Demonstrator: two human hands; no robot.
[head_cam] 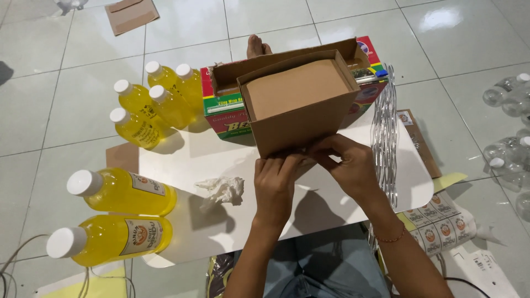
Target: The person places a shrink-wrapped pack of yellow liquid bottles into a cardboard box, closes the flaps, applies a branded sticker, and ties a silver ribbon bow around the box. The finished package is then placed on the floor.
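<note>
Down at the near edge, blue denim knees tucked under a low white bench (182, 165), and both forearms reaching out over it. The left hand (274, 182) sits knuckles up, fingers curled in and pinching at the bottom front edge of a brown cardboard box (301, 118); the right hand (345, 163), a thin red bracelet (391, 239) on its wrist, comes in from the other side with fingertips closed on that same lower flap, the two hands touching there. The box stands at the middle of the bench, tipped so its open top faces the camera, a flat brown insert showing inside. Left of the hands lies a crumpled white tissue (222, 190). Off the bench's left edge, two big bottles of yellow liquid (118, 215) with white caps lie on their sides on the tiled floor (66, 110). To the right, a strip of clear crinkled plastic (385, 129) runs along the bench, with a sheet of printed labels (436, 226) on the floor beside it. Just behind the brown box is a red and green printed carton (223, 113), its lid flap up. Left of that, five smaller yellow bottles (157, 102) stand in a cluster. Further right, clear empty bottles (510, 127) lie scattered. A bare foot (255, 45) peeks out behind the carton, and a flat piece of cardboard (131, 14) lies at the top left.
</note>
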